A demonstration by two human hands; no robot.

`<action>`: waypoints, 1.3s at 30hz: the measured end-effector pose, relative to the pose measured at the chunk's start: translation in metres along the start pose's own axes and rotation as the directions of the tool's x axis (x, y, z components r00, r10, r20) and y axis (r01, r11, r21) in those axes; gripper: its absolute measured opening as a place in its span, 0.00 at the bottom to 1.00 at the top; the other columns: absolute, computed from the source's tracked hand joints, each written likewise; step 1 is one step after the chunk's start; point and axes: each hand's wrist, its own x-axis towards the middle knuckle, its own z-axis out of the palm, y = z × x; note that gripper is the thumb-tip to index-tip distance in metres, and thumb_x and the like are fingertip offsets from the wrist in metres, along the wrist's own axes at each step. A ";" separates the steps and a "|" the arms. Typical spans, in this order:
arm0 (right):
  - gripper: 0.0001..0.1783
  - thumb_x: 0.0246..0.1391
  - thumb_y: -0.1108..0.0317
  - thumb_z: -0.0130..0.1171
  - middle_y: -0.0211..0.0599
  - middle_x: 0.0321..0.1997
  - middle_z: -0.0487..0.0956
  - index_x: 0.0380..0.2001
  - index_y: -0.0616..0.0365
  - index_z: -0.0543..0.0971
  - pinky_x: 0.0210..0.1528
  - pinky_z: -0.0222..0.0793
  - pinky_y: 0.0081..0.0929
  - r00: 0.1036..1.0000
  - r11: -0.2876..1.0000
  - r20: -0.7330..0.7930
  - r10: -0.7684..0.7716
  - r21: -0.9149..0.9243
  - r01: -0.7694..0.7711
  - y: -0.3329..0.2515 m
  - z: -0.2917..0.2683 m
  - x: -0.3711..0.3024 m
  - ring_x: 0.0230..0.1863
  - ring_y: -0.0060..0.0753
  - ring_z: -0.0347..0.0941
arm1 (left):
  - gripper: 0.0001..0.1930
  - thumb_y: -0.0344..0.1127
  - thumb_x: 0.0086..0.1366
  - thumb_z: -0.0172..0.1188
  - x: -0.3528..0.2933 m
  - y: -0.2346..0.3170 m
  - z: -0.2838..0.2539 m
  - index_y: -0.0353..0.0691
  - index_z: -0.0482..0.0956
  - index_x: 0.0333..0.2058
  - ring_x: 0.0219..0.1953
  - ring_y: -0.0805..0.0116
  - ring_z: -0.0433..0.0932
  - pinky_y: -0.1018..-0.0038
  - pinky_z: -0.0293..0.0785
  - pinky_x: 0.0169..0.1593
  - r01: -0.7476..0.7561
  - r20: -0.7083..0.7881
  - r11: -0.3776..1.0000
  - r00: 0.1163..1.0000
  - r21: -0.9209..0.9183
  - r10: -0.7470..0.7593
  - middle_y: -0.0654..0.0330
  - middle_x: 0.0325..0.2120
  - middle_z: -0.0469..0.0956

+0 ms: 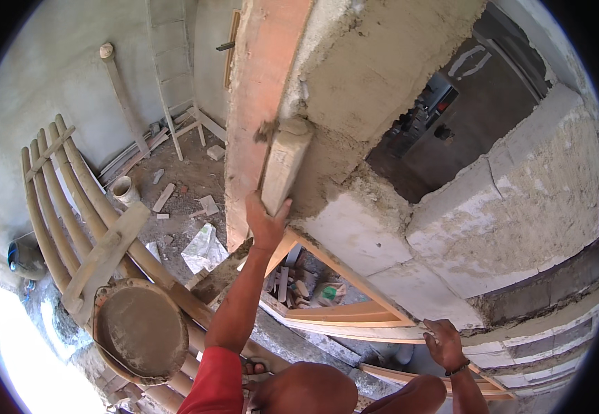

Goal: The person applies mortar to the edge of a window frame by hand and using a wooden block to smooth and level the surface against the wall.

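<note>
My left hand (267,222) is closed around the lower end of a long, pale wooden float (288,162) smeared with mortar. The float lies against the freshly plastered wall (365,76), beside an upright orange-brown board (265,83) at the wall's edge. Wet mortar clings to the float's upper end. Lower right, my right hand (444,343) has its fingers curled over the edge of a wooden window frame (341,312); a dark band circles that wrist. Its fingertips are partly hidden.
Bamboo poles (78,186) form a platform at left, carrying a round basin of mortar (142,331) and a plank (109,254). A bucket (125,189), ladder (165,83) and rubble occupy the floor below. A rough-edged opening (472,110) pierces the wall at right.
</note>
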 end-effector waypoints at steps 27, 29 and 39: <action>0.17 0.52 0.71 0.63 0.49 0.41 0.82 0.47 0.59 0.82 0.47 0.75 0.44 0.999 0.997 0.004 -0.045 0.069 0.045 -0.003 0.017 0.006 0.42 0.53 0.78 | 0.25 0.33 0.50 0.76 -0.063 0.059 0.013 0.29 0.74 0.44 0.43 0.42 0.73 0.57 0.70 0.48 -0.170 0.151 0.976 0.970 -0.135 0.190 0.44 0.41 0.72; 0.17 0.52 0.71 0.63 0.49 0.41 0.82 0.47 0.60 0.81 0.47 0.75 0.44 0.999 0.997 0.010 -0.034 0.076 0.033 -0.001 0.015 0.008 0.43 0.53 0.78 | 0.26 0.34 0.50 0.76 -0.056 0.065 0.014 0.29 0.74 0.43 0.43 0.40 0.73 0.57 0.70 0.47 -0.175 0.095 0.982 0.979 -0.066 0.181 0.44 0.40 0.72; 0.18 0.52 0.72 0.63 0.50 0.39 0.82 0.47 0.62 0.81 0.46 0.74 0.44 0.998 0.998 0.018 -0.054 0.033 0.053 -0.002 0.009 0.011 0.41 0.54 0.78 | 0.30 0.37 0.54 0.75 0.011 0.012 -0.002 0.28 0.70 0.49 0.43 0.49 0.76 0.61 0.72 0.48 0.036 0.026 0.999 0.999 -0.028 -0.035 0.43 0.41 0.76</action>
